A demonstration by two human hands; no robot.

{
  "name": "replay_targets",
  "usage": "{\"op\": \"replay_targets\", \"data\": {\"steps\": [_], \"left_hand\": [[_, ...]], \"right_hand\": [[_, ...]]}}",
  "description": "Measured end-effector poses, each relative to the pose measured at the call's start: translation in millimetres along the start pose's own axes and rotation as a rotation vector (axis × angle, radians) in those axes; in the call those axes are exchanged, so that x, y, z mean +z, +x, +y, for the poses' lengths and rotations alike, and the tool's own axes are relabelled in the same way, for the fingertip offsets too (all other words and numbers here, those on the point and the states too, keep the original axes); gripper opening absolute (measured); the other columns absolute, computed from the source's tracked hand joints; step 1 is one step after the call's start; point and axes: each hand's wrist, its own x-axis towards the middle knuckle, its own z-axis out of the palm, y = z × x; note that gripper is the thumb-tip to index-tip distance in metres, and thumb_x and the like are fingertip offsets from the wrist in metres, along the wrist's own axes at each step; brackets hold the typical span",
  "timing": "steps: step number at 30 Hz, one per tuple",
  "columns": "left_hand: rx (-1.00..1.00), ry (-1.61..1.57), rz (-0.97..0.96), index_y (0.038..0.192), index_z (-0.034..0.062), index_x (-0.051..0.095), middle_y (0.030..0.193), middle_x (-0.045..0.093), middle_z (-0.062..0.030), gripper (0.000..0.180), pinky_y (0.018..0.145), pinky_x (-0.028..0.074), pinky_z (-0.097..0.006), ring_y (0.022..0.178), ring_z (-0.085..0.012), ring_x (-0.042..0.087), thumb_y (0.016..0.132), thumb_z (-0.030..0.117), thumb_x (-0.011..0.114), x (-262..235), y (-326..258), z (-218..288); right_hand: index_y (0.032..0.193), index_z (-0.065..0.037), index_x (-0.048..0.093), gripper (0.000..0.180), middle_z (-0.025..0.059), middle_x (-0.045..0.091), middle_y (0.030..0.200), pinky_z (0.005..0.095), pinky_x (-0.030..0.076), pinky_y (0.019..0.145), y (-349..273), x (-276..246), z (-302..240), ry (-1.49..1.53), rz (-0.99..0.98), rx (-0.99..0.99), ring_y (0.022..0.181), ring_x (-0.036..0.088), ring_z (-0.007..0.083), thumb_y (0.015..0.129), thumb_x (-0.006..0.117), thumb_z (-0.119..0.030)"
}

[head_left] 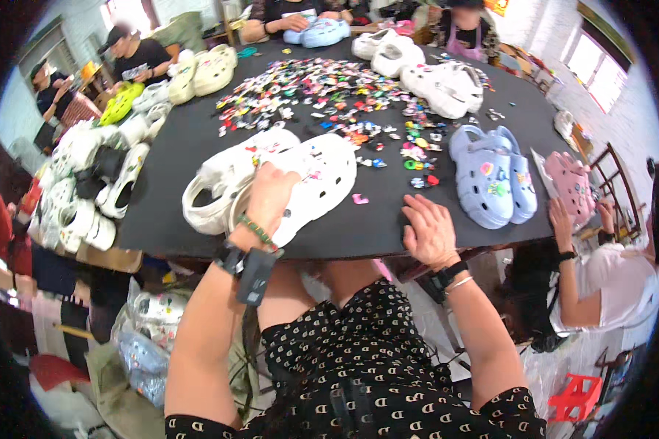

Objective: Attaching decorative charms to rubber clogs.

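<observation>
Two white clogs with small charms on their tops lie side by side in front of me. My left hand (271, 196) is bent over the opening of the nearer white clog (322, 179), gripping it; its fingertips are partly hidden. The other white clog (206, 186) lies just to the left. My right hand (428, 230) rests on the near edge of the black table (377, 227), fingers stretched out and holding nothing. A small pink charm (359, 199) lies between my hands. To the right stands a pair of light blue clogs (483, 179) with charms on them.
A wide spread of colourful charms (322, 84) covers the table's middle. White clogs (447, 88) stand at the far right, cream clogs (205, 73) at the far left, and a heap of clogs (77, 179) at left. Co-workers sit around; one at right handles a pink clog (570, 186).
</observation>
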Motion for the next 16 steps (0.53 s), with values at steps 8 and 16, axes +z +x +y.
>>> {"op": "replay_targets", "data": {"steps": [8, 16], "left_hand": [[0.005, -0.111, -0.058, 0.080, 0.0009, 0.049, 0.074, 0.048, -0.0007, 0.020, 0.054, 0.041, -0.028, 0.063, -0.0087, 0.045, 0.077, 0.005, 0.069, -1, 10, -3], [-0.013, -0.006, -0.072, 0.104, -0.0103, 0.055, 0.101, 0.066, -0.0180, 0.029, 0.078, 0.051, -0.032, 0.090, -0.0196, 0.064, 0.081, 0.002, 0.068, -11, 12, -5]], "right_hand": [[0.111, -0.006, 0.062, 0.036, 0.0096, 0.058, 0.129, 0.0422, 0.042, 0.097, 0, 2, 6, -0.006, 0.007, -0.022, 0.120, 0.054, 0.0283, 0.077, 0.063, -0.020], [0.113, -0.007, 0.062, 0.042, 0.0101, 0.057, 0.133, 0.0449, 0.040, 0.100, 5, 3, 5, 0.021, -0.036, -0.010, 0.122, 0.053, 0.0279, 0.074, 0.066, -0.021]]}}
